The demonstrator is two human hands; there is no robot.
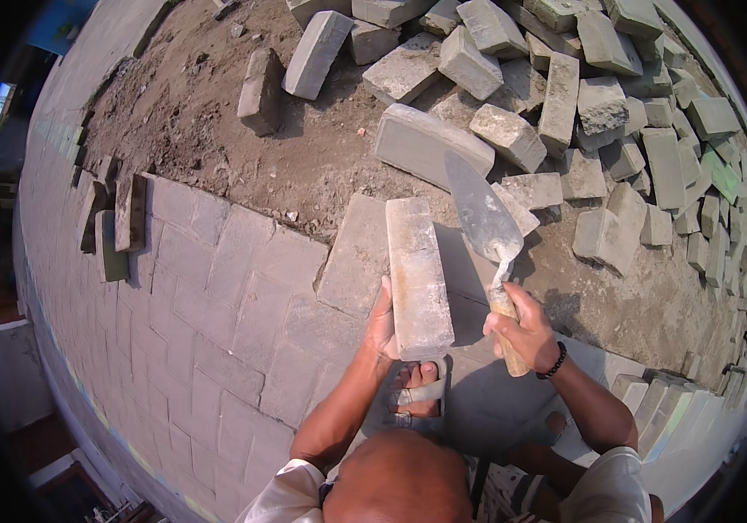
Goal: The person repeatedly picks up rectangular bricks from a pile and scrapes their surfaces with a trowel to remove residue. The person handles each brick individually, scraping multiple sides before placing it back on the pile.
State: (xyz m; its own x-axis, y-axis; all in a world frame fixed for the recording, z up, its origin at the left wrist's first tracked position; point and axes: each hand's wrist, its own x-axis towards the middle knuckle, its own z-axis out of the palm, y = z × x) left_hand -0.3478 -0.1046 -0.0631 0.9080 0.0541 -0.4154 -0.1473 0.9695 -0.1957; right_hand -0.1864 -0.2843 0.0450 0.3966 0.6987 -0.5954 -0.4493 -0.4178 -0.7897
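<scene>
A long grey paving brick (417,275) with a brownish stain stands tilted up in front of me. My left hand (382,327) grips its lower left side, the thumb along the edge and the other fingers hidden behind it. To its right, my right hand (522,331) is closed round the wooden handle of a trowel (482,209). The trowel's pointed metal blade is directed away from me, toward the loose bricks, and does not touch the held brick. A dark beaded bracelet circles my right wrist.
Laid pavers (217,322) spread to the left, ending in a stepped edge against bare soil (190,131). A large heap of loose bricks (556,105) fills the far right. Several bricks (129,213) stand at the left, and others (652,405) at the near right. My sandalled foot (417,392) is below the held brick.
</scene>
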